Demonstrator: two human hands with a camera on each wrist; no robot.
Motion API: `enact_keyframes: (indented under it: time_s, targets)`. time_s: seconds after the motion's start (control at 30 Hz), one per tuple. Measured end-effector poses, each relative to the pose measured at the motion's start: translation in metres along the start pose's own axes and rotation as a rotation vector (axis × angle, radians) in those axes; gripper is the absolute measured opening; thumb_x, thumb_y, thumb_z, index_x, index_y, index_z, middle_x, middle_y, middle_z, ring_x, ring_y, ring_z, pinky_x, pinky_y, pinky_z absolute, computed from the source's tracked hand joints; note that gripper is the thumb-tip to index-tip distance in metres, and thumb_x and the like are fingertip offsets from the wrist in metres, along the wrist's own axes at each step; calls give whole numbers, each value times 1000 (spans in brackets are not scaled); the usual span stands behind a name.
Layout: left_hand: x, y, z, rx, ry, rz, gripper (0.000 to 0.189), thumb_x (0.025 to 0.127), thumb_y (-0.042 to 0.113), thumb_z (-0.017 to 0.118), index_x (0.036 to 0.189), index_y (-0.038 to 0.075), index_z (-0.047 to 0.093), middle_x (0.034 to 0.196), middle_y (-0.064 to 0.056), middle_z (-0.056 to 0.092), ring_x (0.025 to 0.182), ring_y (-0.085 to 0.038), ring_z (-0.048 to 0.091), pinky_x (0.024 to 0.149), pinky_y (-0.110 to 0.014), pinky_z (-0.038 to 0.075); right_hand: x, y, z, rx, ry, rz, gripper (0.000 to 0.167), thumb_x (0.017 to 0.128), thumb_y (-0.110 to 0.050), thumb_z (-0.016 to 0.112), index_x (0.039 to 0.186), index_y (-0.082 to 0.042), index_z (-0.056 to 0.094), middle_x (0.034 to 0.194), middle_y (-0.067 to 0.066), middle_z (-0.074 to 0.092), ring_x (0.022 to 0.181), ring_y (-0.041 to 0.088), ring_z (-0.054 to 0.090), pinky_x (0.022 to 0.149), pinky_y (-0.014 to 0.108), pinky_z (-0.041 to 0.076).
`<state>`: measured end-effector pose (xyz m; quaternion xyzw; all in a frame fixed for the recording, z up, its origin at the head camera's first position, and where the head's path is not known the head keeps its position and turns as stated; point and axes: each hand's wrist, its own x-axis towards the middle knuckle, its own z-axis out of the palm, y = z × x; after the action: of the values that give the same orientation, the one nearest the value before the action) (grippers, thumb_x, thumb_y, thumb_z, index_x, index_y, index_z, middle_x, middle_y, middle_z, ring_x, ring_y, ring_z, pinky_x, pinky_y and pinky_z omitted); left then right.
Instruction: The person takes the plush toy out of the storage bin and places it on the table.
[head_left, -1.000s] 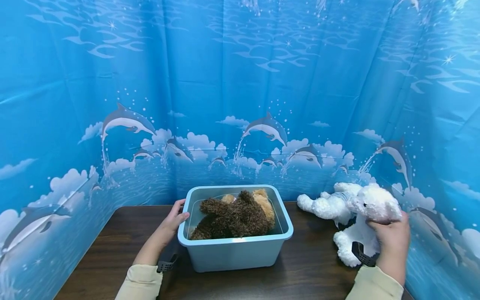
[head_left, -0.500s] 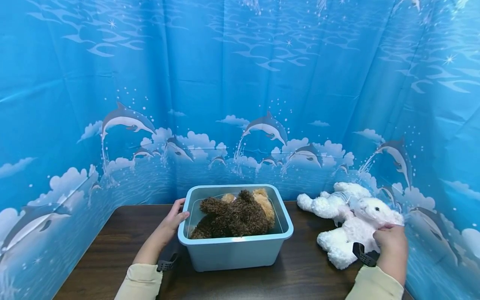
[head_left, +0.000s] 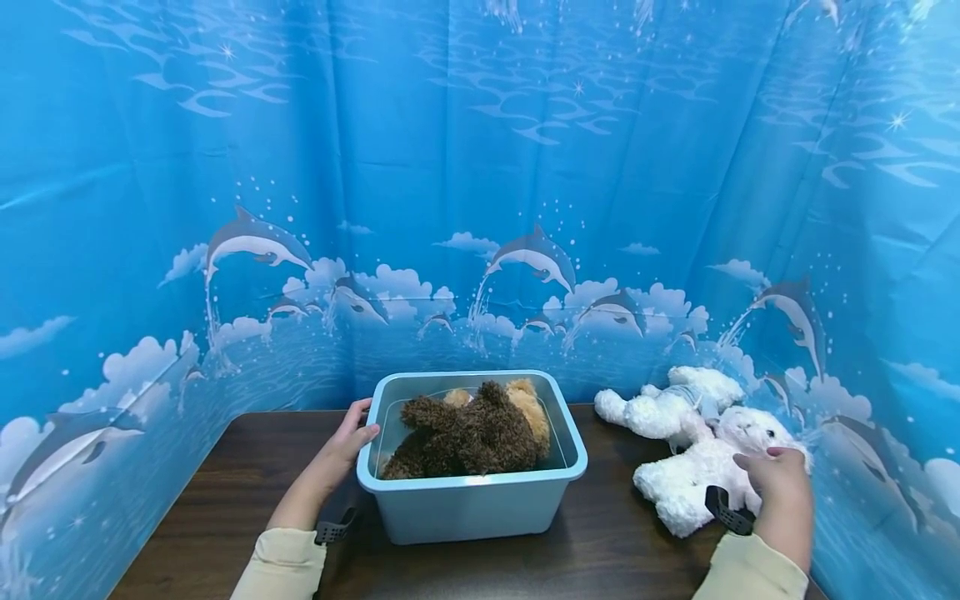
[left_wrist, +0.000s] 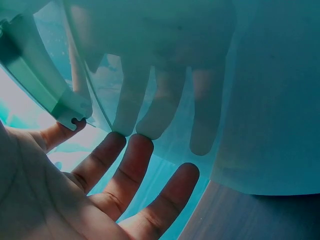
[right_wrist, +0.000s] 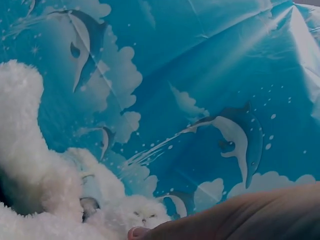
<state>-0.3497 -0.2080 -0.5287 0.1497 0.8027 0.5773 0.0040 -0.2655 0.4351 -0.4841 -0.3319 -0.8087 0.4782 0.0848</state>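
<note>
In the head view, my left hand [head_left: 337,450] touches the left side of a light blue plastic bin [head_left: 468,510], its thumb at the rim. Fairly straight fingers [left_wrist: 137,157] meet the outer wall in the left wrist view. The bin holds a curly dark brown stuffed animal [head_left: 480,437] and a tan stuffed animal [head_left: 531,412] partly beneath it. On the right, my right hand [head_left: 783,487] is over a pinkish-white stuffed animal [head_left: 697,479] near its head, thumb and fingers apart. That toy lies on the table, touching a white stuffed animal [head_left: 652,414] behind it.
A dark wooden table [head_left: 247,467] carries everything. A blue curtain [head_left: 480,167] printed with dolphins closes off the back and both sides. The two white toys lie close to the table's right edge.
The pinkish-white stuffed animal has gone from raised in my right hand to lying flat on the table. My right-hand fingers have spread off its head. My left hand has stayed at the bin.
</note>
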Motion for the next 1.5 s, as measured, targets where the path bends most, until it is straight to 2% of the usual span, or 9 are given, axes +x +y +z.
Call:
enact_keyframes:
  time_s: [0.27,0.57,0.7,0.8,0.9,1.03,1.17,1.37,1.5]
  targets:
    - [0,-3,-1,-13,-5,1,71,105,35,48,165,8,22,161,-28,32,142,-48,42,107,-61,52,-12,-12,-10,33,4,-57,88,108,-37,58,165,11,12,161,47,27,143,65,36,115,75,38]
    - [0,0,1,-8,1,2,70,105,35,49,165,10,23,160,-28,33,141,-49,46,106,-62,53,-54,-60,-35,154,31,-158,100,108,-45,61,171,-5,-6,154,34,47,140,51,47,121,70,38]
    - [2,0,2,-21,10,16,68,105,33,49,164,9,25,158,-28,35,139,-50,47,106,-60,54,-74,-76,-34,152,86,-213,95,108,-46,63,173,-13,2,143,16,55,125,34,55,103,52,53]
    - [3,0,2,-30,9,24,68,106,32,49,164,7,25,156,-29,35,138,-50,48,105,-57,54,-90,-86,-26,148,123,-276,86,108,-47,63,173,-20,13,134,0,58,117,19,56,92,34,50]
    - [3,0,1,-22,4,22,69,106,32,48,165,7,24,156,-30,35,138,-50,48,105,-57,54,-108,-97,-10,214,135,-383,72,109,-43,62,169,-25,26,124,-12,58,112,8,56,92,24,47]
    - [2,0,1,-11,4,1,70,106,35,48,165,9,23,157,-29,34,139,-50,46,107,-61,53,-130,-113,16,434,53,-585,52,109,-27,65,155,-21,43,117,-6,61,105,7,67,86,16,57]
    - [2,0,2,-16,2,-5,71,105,35,48,166,9,22,158,-29,34,140,-50,45,109,-62,51,-146,-128,40,545,-100,-744,41,108,-18,68,144,-14,50,114,5,63,99,12,75,76,24,64]
    - [1,0,2,-6,4,-12,71,105,36,47,165,9,22,159,-28,33,141,-49,43,109,-63,51,-166,-142,69,383,-222,-807,45,110,-29,66,148,-11,49,130,11,62,117,15,69,96,23,60]
    - [2,1,1,-7,-2,-11,71,105,36,48,165,9,22,159,-27,32,141,-49,41,108,-62,51,-171,-146,91,287,-342,-842,55,107,-35,70,152,-14,46,147,11,57,137,26,58,117,45,51]
